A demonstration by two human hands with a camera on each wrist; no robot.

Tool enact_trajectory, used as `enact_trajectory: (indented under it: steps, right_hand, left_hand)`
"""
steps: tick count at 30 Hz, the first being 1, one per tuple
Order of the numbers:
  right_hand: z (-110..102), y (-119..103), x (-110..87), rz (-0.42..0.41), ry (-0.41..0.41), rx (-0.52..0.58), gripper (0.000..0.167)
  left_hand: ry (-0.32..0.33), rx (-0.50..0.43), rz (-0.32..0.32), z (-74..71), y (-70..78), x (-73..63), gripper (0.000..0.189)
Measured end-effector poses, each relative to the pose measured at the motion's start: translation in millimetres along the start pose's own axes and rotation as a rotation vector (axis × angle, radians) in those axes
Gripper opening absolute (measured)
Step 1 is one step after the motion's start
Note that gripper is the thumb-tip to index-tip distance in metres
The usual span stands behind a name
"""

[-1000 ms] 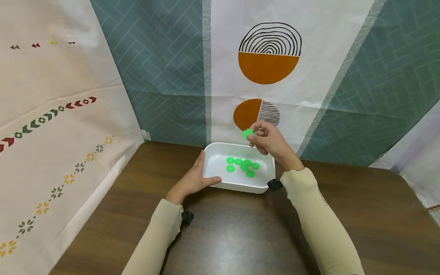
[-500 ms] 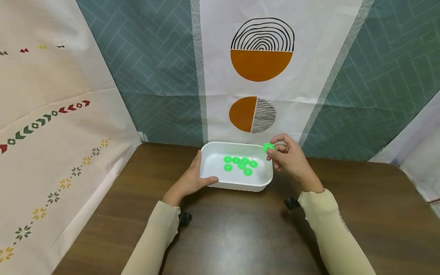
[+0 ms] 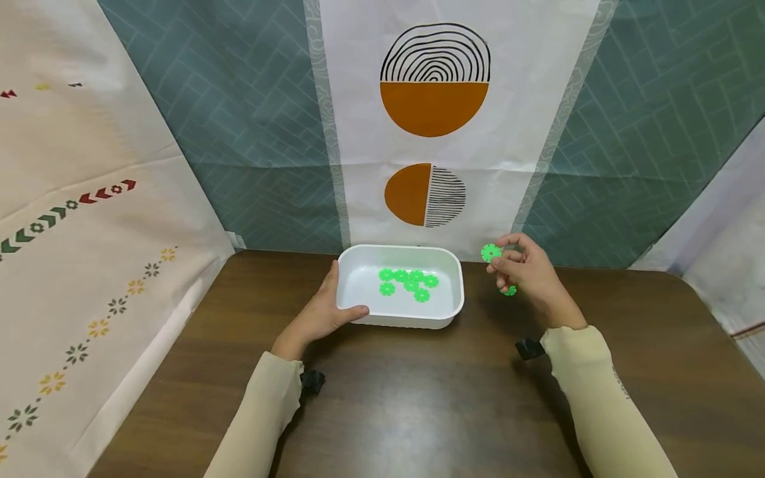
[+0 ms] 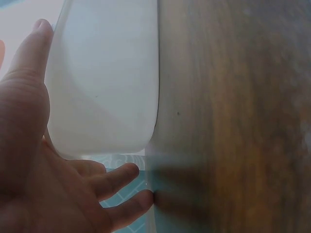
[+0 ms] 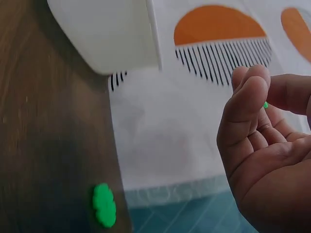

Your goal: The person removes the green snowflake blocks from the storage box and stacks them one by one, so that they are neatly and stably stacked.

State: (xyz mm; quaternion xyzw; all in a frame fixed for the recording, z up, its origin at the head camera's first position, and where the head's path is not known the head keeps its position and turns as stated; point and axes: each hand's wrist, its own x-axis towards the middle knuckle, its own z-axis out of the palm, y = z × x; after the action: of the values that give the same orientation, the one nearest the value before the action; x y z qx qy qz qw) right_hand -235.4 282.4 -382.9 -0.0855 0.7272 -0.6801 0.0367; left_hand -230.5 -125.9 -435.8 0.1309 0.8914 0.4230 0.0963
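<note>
Because it is pinched edgewise by the right hand [image 3: 528, 271], the disc [image 3: 487, 256] could be dropped at three o'clock from the tray [image 3: 412, 320], gripped by the left hand [image 3: 321, 313].

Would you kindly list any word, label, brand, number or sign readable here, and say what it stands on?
None can be read.
Right sleeve: small dark marking, possibly lettering, too small to read.
White plastic tray and green flower-shaped discs: no lettering visible.
Backdrop cloth: printed shapes only.
</note>
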Motion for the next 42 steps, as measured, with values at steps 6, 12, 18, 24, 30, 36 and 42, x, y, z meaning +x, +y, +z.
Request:
enact_trajectory:
  steps: [6,12,18,24,30,36,42]
  right_hand:
    - [-12.2,8.0,1.3,0.035,0.045,0.0,0.026]
    - [-19.5,20.2,3.4,0.063,0.063,0.007,0.025]
    - [-31.2,31.4,3.7,0.111,0.059,-0.006,0.025]
    - [-44.7,40.7,-0.9,0.172,0.016,-0.047,0.026]
    - [-52.9,46.6,-6.8,0.245,-0.035,-0.064,0.034]
    - [-57.3,55.0,-7.6,0.309,-0.039,-0.09,0.037]
    - [-60.2,59.0,-7.2,0.354,-0.029,-0.16,0.039]
  left_hand:
    - [-0.006,-0.004,-0.002,-0.7,-3.9,-2.8,0.127]
    - [0.0,0.003,-0.004,0.5,-7.3,-4.5,0.127]
    - [0.006,-0.004,0.014,1.3,-8.7,-3.2,0.128]
    - [0.009,-0.013,0.037,1.8,-8.8,-1.8,0.128]
    - [0.003,-0.022,0.04,3.0,-7.4,-1.7,0.127]
    - [0.001,-0.017,0.046,4.9,-6.9,0.1,0.127]
    - [0.003,-0.012,0.059,2.0,-5.8,2.2,0.128]
